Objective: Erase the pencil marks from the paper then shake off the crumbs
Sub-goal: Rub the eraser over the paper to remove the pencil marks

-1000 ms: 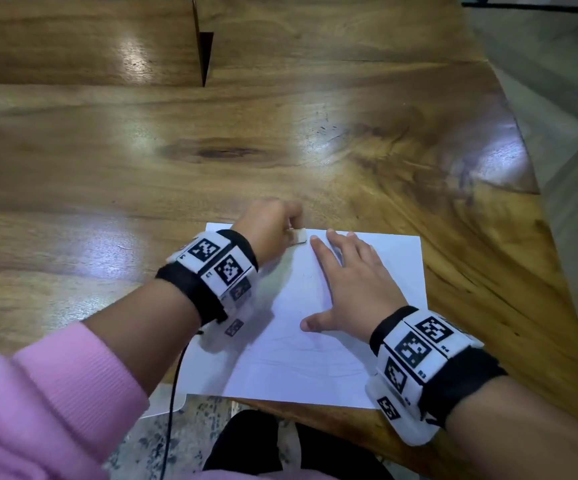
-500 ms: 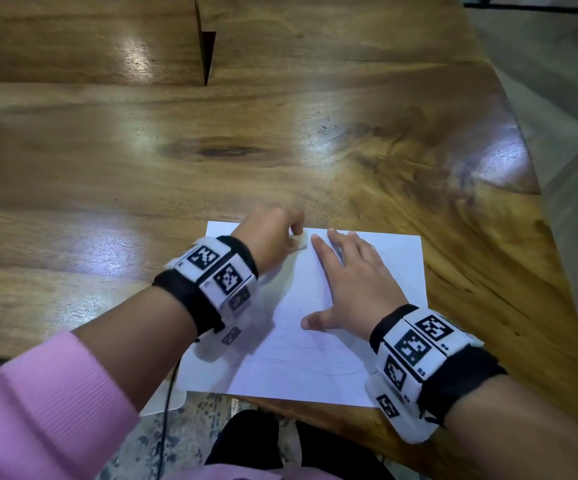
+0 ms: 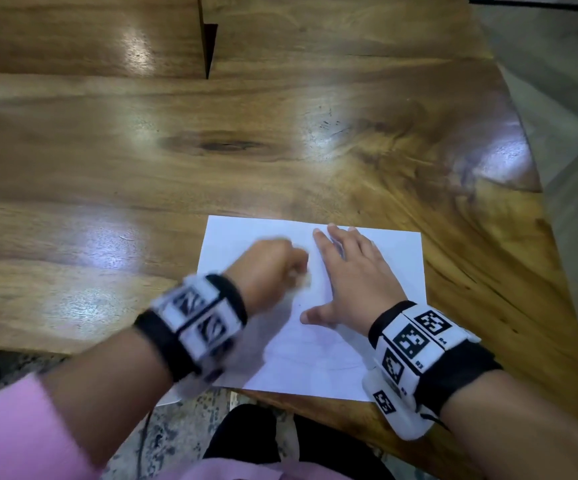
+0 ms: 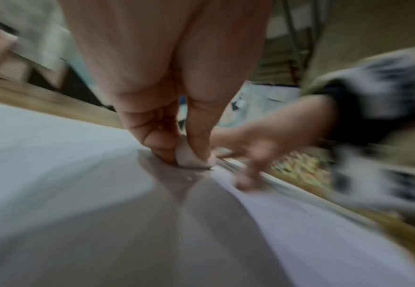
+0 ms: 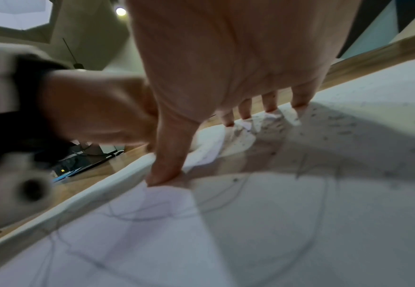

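A white sheet of paper (image 3: 387, 268) with faint pencil lines (image 5: 226, 196) lies at the near edge of the wooden table (image 3: 211, 174). My left hand (image 3: 270, 268) pinches a small pale eraser (image 4: 192, 158) between thumb and fingers and holds it down on the paper; it is blurred in the head view. My right hand (image 3: 353, 278) lies flat on the sheet, fingers straight and spread, just right of the left hand. Dark eraser crumbs (image 5: 324, 120) are scattered on the paper around the right fingertips.
The table's near edge (image 3: 315, 407) runs under the paper's lower edge, with speckled floor (image 3: 176, 434) and dark trousers (image 3: 246, 441) below. The table's right edge (image 3: 536, 188) curves away to a grey floor. A gap between wooden boards (image 3: 208, 46) shows at the far side.
My left hand has slid with the eraser from the paper's far edge toward me, to about the middle of the sheet. The right hand has stayed flat in place.
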A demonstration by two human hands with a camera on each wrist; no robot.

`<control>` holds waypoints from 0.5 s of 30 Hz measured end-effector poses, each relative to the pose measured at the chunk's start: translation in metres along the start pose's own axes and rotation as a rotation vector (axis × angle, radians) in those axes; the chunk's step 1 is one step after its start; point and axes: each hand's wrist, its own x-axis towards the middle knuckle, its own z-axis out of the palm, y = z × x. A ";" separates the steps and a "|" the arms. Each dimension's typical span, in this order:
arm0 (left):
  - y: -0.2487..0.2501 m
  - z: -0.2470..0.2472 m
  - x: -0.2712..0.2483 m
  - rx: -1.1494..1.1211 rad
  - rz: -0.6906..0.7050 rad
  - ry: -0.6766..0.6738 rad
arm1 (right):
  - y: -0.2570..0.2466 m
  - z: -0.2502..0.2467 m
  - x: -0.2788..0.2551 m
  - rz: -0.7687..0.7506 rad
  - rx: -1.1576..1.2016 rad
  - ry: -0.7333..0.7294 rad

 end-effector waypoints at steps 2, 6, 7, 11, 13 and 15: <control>-0.001 0.007 -0.027 -0.025 0.047 -0.082 | 0.000 0.000 0.000 -0.002 -0.008 -0.006; 0.004 -0.007 0.016 0.021 -0.009 -0.027 | -0.002 0.000 0.000 -0.003 -0.023 -0.008; 0.006 -0.009 0.030 0.012 -0.021 0.007 | -0.001 0.000 0.001 -0.001 -0.022 0.001; 0.002 -0.001 0.008 0.025 0.018 -0.060 | -0.001 0.000 0.001 0.000 -0.019 -0.001; 0.000 0.007 -0.019 0.018 0.046 -0.107 | 0.000 0.001 0.001 0.003 -0.015 -0.001; 0.001 0.006 -0.014 0.029 0.028 -0.096 | -0.001 0.002 0.002 0.002 -0.017 0.003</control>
